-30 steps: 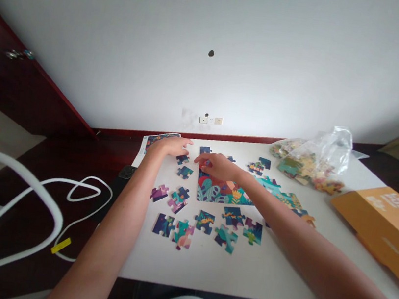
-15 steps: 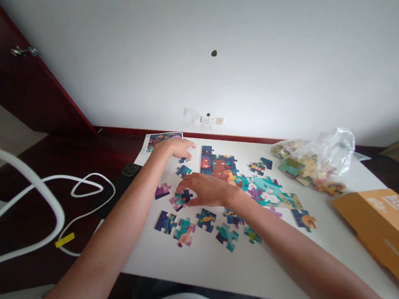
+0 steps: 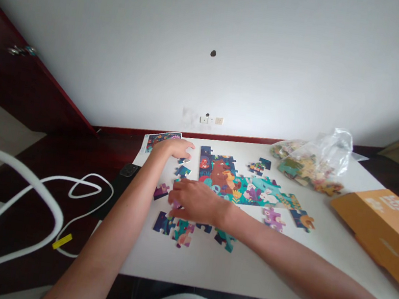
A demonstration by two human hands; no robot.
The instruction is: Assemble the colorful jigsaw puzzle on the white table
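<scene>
**Hands among jigsaw pieces**

The right hand [image 3: 195, 201] lies palm down over the loose pieces [image 3: 181, 228], bright cardboard in teal, navy and pink, near the front of the white table [image 3: 205, 269]. Whether it grips one cannot be told. The left hand [image 3: 174, 147] rests flat, fingers outstretched, holding nothing, beside the joined picture [image 3: 234, 178] further back

Your smooth matt white tabletop [image 3: 278, 274] carries colourful printed cardboard jigsaw pieces [image 3: 165, 224]. At two o'clock, a glossy crinkled clear plastic bag [image 3: 333, 146]. At three o'clock, a matt orange cardboard box [image 3: 377, 229].
</scene>
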